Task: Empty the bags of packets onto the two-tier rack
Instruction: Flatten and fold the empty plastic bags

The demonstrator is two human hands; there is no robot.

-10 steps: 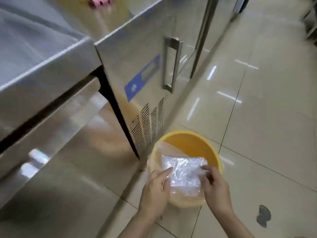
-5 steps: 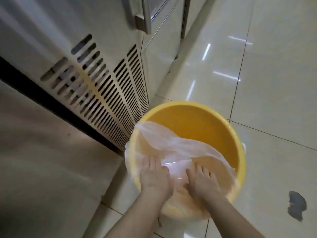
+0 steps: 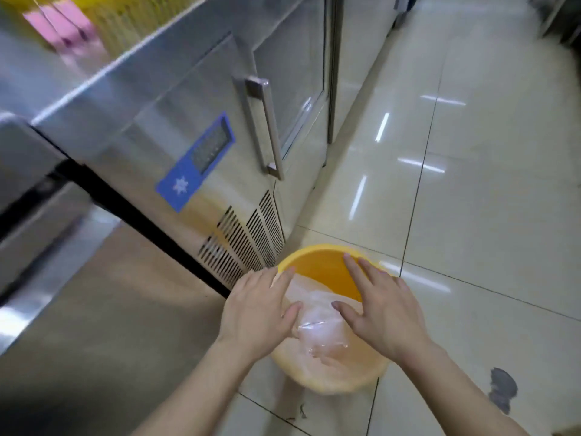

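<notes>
Left hand: the left hand (image 3: 256, 313) is held over the near-left rim of the bin, palm down, fingers spread and flat, thumb stretched toward the plastic. It clasps nothing.
Right hand: the right hand (image 3: 382, 305) is over the right side of the bin, palm down, fingers fanned out, fingertips reaching to the far rim. It is empty and unclenched.
Contact: whether either thumb touches the plastic cannot be told; both hands appear above it rather than gripping it.
Task item: a crumpled clear plastic bag (image 3: 317, 325) lies inside the bin, between the two hands, against the near wall. No packets are discernible in it.
Bin: a round yellow bin (image 3: 317, 262) stands on the floor just beside the cabinet's lower corner. A pale liner covers its near side.
Cabinet: a stainless steel cabinet (image 3: 151, 127) stands to the left, with a blue label (image 3: 196, 162), a vertical bar handle (image 3: 265, 127) and ventilation slots (image 3: 242, 239) near its base.
Cabinet top: pink items (image 3: 59, 25), blurred, lie on top at upper left.
Floor: glossy pale tiled floor (image 3: 471, 184) with dark grout lines; a grey patch (image 3: 503, 388) marks the tile at lower right.
Rack: not identifiable in this view.
</notes>
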